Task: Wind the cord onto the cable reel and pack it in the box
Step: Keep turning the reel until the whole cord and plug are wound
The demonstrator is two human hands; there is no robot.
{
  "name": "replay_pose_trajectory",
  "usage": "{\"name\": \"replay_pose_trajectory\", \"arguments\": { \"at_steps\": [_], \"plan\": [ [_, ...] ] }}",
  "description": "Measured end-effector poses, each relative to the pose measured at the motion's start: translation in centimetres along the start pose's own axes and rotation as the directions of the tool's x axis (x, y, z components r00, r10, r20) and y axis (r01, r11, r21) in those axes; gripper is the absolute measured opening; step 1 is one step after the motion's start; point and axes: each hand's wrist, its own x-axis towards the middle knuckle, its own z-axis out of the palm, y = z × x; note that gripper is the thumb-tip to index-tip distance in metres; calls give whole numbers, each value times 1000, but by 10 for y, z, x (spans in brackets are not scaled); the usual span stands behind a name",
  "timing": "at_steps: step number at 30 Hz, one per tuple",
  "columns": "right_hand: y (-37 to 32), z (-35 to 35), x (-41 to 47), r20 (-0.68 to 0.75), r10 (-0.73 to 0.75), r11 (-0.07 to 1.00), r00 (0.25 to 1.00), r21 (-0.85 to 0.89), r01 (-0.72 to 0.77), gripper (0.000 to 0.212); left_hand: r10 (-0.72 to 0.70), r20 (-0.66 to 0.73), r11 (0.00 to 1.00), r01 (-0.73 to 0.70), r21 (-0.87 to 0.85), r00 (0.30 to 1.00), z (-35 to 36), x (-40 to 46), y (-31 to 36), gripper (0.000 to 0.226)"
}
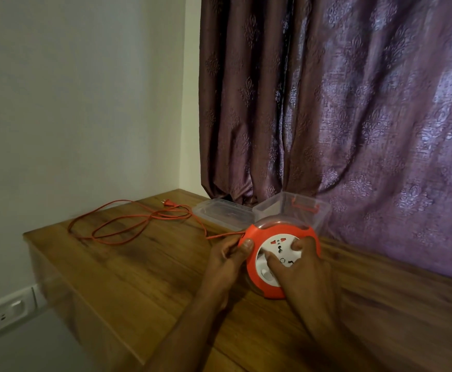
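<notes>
Orange-and-white cable reel [278, 260], head view: on wooden table [128, 275], gripped at its 9 o'clock rim by left hand [226, 260]; right hand [304, 267] curled over the white socket face. Cord [128, 224] lies looped at reel's 10 o'clock. Clear box [292, 210] at 12 o'clock, lid [223, 212] beside it.

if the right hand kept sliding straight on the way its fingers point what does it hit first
Probably the clear plastic box right behind the cable reel; the right hand points up and away across the reel's face. Depth is hard to judge.
</notes>
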Motion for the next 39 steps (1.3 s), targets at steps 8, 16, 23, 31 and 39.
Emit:
{"name": "replay_pose_trajectory", "arguments": {
  "at_steps": [8, 16, 23, 31, 39],
  "plan": [
    [2, -11, -4, 132, -412, 866, 901, -251, 433, 52, -17, -135, 999, 10, -47, 991, -8, 7, -2, 24],
    [8, -7, -4, 418, -460, 740, 783, -307, 599, 64, -29, -135, 997, 20, -70, 990, -8, 6, -1, 22],
    [-1, -13, -8, 358, -440, 754, 824, -351, 555, 65, -41, -112, 997, 35, -63, 993, -9, 6, -3, 23],
    [5, -8, -7, 214, -363, 845, 907, -334, 417, 66, -17, -90, 1000, 15, -24, 996, -5, 6, -4, 18],
    [5, 1, -4, 150, -220, 951, 964, -189, 246, 66, -28, -58, 999, 26, -36, 998, -3, 4, -5, 31]
  ]
}}
